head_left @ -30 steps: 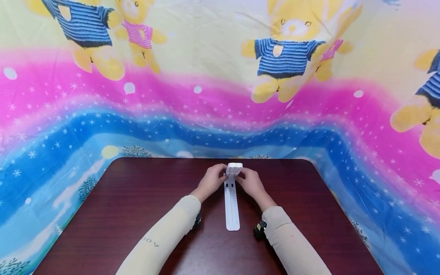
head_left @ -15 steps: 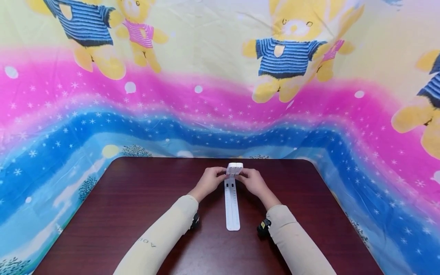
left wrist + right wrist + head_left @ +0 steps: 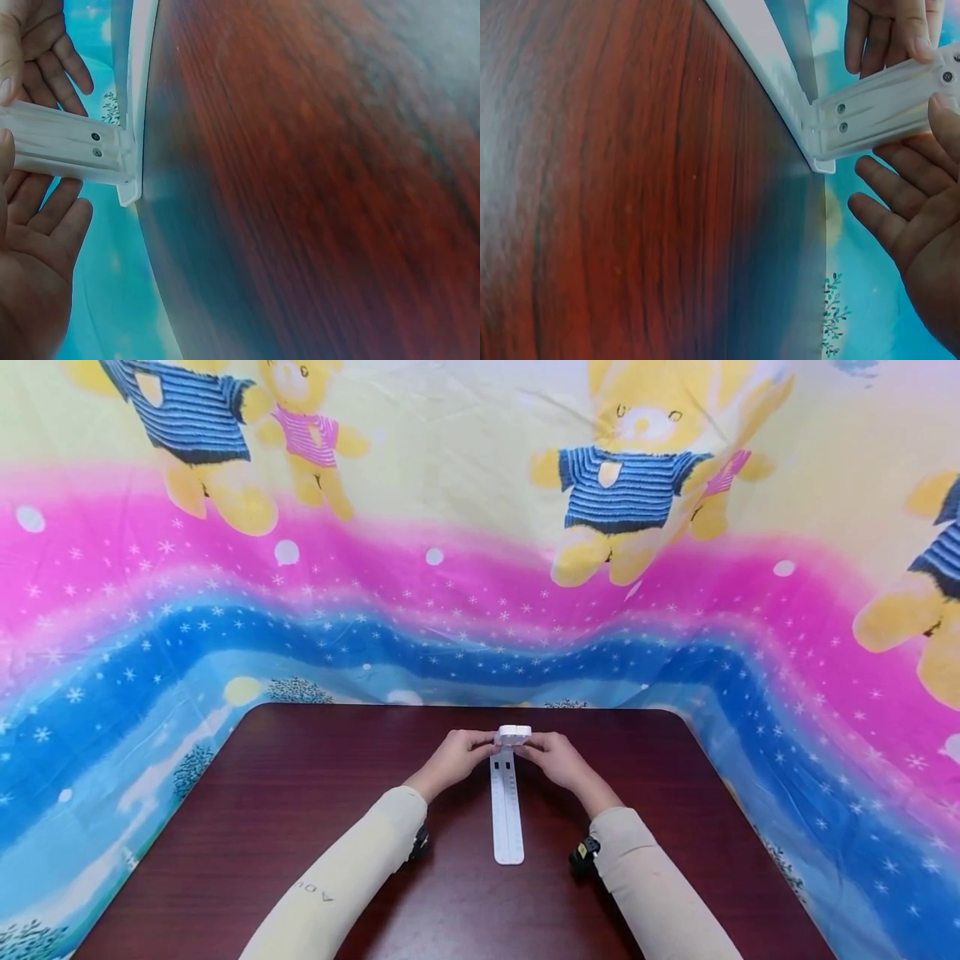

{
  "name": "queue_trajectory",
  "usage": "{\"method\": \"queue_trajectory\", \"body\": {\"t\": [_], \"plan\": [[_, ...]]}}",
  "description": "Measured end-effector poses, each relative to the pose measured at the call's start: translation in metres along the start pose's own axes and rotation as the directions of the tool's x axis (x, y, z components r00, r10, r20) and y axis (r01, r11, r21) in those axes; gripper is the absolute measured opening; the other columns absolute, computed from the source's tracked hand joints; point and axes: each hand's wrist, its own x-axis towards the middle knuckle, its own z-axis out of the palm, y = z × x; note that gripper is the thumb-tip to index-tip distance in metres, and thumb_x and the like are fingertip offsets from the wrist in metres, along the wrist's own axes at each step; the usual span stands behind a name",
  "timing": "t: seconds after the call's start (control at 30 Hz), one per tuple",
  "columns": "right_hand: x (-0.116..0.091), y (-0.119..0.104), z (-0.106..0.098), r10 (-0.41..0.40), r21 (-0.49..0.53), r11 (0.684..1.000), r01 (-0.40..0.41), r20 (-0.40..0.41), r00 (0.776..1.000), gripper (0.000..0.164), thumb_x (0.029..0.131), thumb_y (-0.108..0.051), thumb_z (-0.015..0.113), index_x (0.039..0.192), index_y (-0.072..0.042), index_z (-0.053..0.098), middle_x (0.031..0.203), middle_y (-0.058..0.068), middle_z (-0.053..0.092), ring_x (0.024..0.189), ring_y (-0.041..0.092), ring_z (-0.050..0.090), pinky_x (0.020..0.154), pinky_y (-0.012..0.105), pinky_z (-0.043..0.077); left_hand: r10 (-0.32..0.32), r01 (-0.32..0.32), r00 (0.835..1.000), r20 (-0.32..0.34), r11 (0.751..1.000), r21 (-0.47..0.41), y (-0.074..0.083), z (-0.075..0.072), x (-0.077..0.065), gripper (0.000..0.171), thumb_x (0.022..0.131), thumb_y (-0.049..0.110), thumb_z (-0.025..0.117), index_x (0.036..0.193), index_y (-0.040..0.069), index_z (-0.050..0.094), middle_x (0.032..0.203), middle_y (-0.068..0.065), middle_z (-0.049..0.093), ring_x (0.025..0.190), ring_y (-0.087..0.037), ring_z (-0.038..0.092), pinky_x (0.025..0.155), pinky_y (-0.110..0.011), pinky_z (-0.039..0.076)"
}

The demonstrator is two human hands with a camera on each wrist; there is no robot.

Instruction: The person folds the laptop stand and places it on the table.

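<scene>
A white hinged device stands on the table, made of a flat strip (image 3: 507, 818) with fine scale-like markings and a raised panel (image 3: 513, 736) joined at its far end. Two small dark marks sit on the strip near the hinge. My left hand (image 3: 453, 760) pinches the panel's left side and my right hand (image 3: 558, 762) its right side. Seen from the left wrist, the panel (image 3: 67, 146) has small screws near the hinge, with thumbs on its near face and fingers behind. The right wrist view shows the panel (image 3: 892, 101) rising from the strip at a steep angle.
The dark red-brown wooden table (image 3: 300, 810) has rounded far corners. A cloth (image 3: 450, 635) printed with bears and snowflakes hangs behind and beside it. Small black cameras (image 3: 585, 857) sit at both wrists, below light sleeves (image 3: 652, 877).
The panel's top edge has sunk lower in the head view, and both hands have come down slightly with it. My forearms have spread a little outward. The strip has stayed in place.
</scene>
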Motion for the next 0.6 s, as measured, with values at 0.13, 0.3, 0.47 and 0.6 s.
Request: {"method": "queue_trajectory", "body": {"t": [0.13, 0.3, 0.47, 0.6], "plan": [[-0.002, 0.0024, -0.001, -0.003, 0.012, 1.0, 0.003, 0.029, 1.0, 0.026, 0.104, -0.025, 0.063, 0.126, -0.019, 0.074, 0.12, 0.0, 0.074, 0.101, 0.014, 0.063, 0.089, 0.037, 0.052, -0.009, 0.009, 1.0, 0.027, 1.0, 0.005, -0.0006, -0.0017, -0.0021, 0.037, 0.103, 0.031, 0.063, 0.139, 0.02, 0.066, 0.132, 0.0, 0.07, 0.097, -0.006, 0.064, 0.081, -0.027, 0.053], [-0.0044, 0.0034, -0.0025, -0.007, 0.014, 1.0, 0.006, 0.068, 0.998, 0.027, 0.103, -0.025, 0.064, 0.126, -0.015, 0.074, 0.121, 0.001, 0.073, 0.099, 0.015, 0.062, 0.086, 0.037, 0.052, 0.001, -0.002, 0.997, 0.077, 1.0, 0.007, -0.0031, -0.0043, -0.005, 0.04, 0.103, 0.032, 0.064, 0.14, 0.018, 0.065, 0.126, -0.005, 0.072, 0.081, -0.01, 0.058, 0.071, -0.028, 0.049], [-0.0077, 0.0042, -0.005, -0.011, -0.003, 1.0, 0.012, 0.114, 0.993, 0.041, 0.103, -0.025, 0.063, 0.143, -0.017, 0.062, 0.14, 0.003, 0.064, 0.125, 0.017, 0.06, 0.104, 0.046, 0.052, -0.01, 0.005, 0.991, 0.13, 0.999, 0.039, -0.0042, -0.0068, -0.0077, 0.048, 0.103, 0.037, 0.062, 0.146, 0.018, 0.058, 0.089, -0.018, 0.071, 0.058, -0.012, 0.041, 0.062, -0.028, 0.046], [-0.0098, 0.0058, -0.0065, -0.018, -0.025, 0.999, 0.022, 0.142, 0.99, 0.045, 0.104, -0.025, 0.062, 0.148, -0.019, 0.056, 0.145, 0.004, 0.06, 0.132, 0.019, 0.056, 0.108, 0.046, 0.05, 0.006, -0.017, 0.989, 0.151, 0.997, 0.073, -0.0038, -0.0081, -0.0092, 0.049, 0.102, 0.039, 0.063, 0.147, 0.019, 0.058, 0.078, -0.015, 0.067, 0.058, -0.011, 0.04, 0.065, -0.027, 0.046]]}}
